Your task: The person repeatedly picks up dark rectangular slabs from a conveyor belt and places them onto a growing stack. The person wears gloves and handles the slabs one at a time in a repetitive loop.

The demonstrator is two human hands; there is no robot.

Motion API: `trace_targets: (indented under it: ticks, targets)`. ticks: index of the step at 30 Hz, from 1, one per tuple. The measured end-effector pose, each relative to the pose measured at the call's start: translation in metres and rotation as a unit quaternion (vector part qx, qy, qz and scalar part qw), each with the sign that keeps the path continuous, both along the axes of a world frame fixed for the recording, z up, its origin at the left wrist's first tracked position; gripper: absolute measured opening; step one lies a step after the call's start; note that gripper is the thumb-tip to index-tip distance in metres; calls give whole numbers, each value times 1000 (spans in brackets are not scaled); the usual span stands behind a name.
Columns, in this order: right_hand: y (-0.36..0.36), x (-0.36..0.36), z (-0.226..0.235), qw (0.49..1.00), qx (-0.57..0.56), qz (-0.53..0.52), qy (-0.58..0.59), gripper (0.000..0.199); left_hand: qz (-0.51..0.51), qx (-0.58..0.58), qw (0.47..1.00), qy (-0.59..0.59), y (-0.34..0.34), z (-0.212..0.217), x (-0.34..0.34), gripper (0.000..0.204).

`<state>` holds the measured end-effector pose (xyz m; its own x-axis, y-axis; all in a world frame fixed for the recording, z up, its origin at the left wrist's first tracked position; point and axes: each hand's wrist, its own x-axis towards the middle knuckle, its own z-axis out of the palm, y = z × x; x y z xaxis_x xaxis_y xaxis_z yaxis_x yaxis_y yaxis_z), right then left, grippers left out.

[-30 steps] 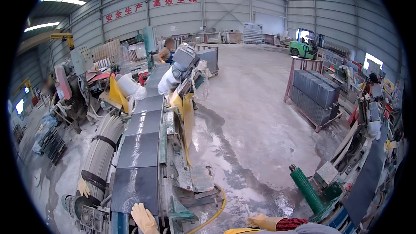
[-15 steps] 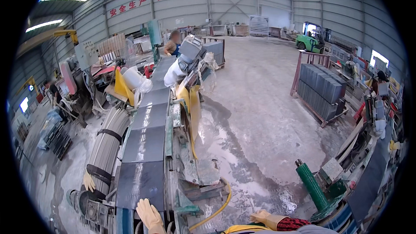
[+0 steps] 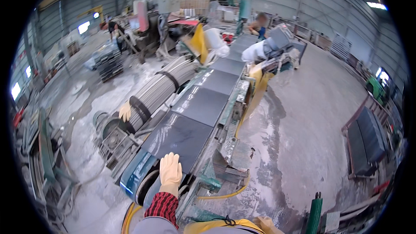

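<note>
My left hand (image 3: pixel 171 171), in a cream rubber glove with a red and black checked cuff, reaches over the near end of a conveyor. Its fingers are stretched out, the tips over the near edge of a dark, smooth stone slab (image 3: pixel 180 135); it grips nothing, and whether it presses on the slab I cannot tell. More dark slabs (image 3: pixel 203 103) lie end to end along the belt, away from me. My right hand (image 3: pixel 267 224), gloved alike, is low by the yellow apron (image 3: pixel 225 226) at my waist. The lower edge cuts it off, and its fingers do not show clearly.
A blue-green belt end (image 3: pixel 138 171) curves round its roller. Left of the conveyor lies a strapped grey bundle (image 3: pixel 162 87) with a loose glove (image 3: pixel 125 111). A green post (image 3: pixel 315 214) and a slab rack (image 3: pixel 367 141) stand right. Another person (image 3: pixel 259 25) is at the far end.
My view has swung left, so the conveyor appears farther right and slanted. More of my left arm shows, its hand still by the slab's near edge. My right hand is now mostly out of view.
</note>
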<state>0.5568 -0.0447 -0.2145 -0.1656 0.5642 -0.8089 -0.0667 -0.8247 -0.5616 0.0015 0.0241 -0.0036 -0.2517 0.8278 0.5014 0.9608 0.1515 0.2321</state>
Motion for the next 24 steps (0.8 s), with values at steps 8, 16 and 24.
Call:
trace_targets:
  ticks: [8, 16, 24]
  targets:
    - [4, -7, 8, 999, -3, 25, -46, 32, 23, -8, 1000, -18, -8, -13, -3, 38]
    - [1, -3, -16, 998, 28, 11, -61, 31, 28, -23, 999, -9, -11, -10, -2, 40]
    - [0, -1, -10, 999, 12, -9, -44, 34, 27, -29, 999, -12, -15, -11, -3, 40]
